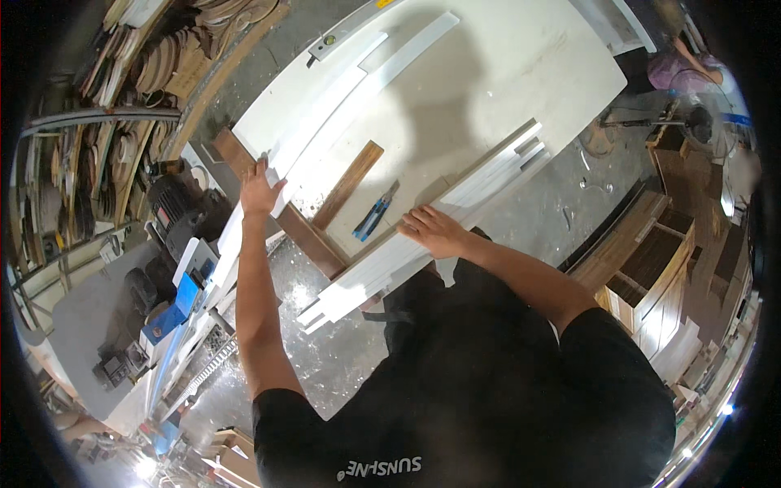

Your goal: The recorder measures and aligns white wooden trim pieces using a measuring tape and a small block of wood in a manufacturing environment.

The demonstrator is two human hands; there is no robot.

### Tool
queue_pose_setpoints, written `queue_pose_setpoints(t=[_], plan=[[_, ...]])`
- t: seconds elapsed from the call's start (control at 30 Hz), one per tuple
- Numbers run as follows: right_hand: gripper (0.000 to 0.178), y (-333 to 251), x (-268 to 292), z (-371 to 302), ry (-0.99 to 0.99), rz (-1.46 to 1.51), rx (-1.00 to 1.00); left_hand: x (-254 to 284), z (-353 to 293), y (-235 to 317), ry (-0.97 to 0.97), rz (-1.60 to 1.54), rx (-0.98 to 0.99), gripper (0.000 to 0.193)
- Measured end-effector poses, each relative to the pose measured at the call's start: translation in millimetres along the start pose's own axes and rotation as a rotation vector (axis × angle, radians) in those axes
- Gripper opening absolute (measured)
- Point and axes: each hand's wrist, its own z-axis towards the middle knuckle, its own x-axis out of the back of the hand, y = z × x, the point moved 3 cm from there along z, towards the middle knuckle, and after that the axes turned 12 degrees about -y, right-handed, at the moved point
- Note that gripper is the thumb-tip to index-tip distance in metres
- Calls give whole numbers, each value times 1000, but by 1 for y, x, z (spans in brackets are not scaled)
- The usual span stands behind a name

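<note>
My left hand [259,192] is closed over the near part of a long white strip [320,122] on the left side of the pale worktop [521,77]. Its thumb stands apart from the fingers, with the strip between them. Along the worktop's near edge lies a bundle of white strips [480,192], their ends staggered. Over the middle of this bundle my right hand [434,231] is curled, knuckles up; its thumb is hidden. Between my hands lie a blue-handled utility knife [377,213] and a short brown wooden strip [348,185]. A darker brown board [307,241] spans the gap below them.
A level-like metal bar [346,37] rests at the worktop's far left edge. Machinery with a dark motor [172,203] stands at left, below racks of wood offcuts [163,61]. Wooden boxes [651,260] stand at right. Another person [691,69] is at the far right.
</note>
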Motion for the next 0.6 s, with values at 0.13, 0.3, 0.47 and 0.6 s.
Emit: queue_pose_setpoints(t=[0.13, 0.3, 0.47, 0.6], plan=[[76, -3, 2, 5, 63, 3, 16, -5, 9, -26, -71, -221, -15, 92], [74, -3, -1, 1, -2, 55, -1, -3, 8, -13, -94, -232, 1, 87], [70, -2, -6, 2, -39, 111, -7, -5, -6, 16, 143, -39, -50, 63], [67, -4, -8, 1, -31, 98, 1, -12, -40, 2, 306, 88, -61, 54]])
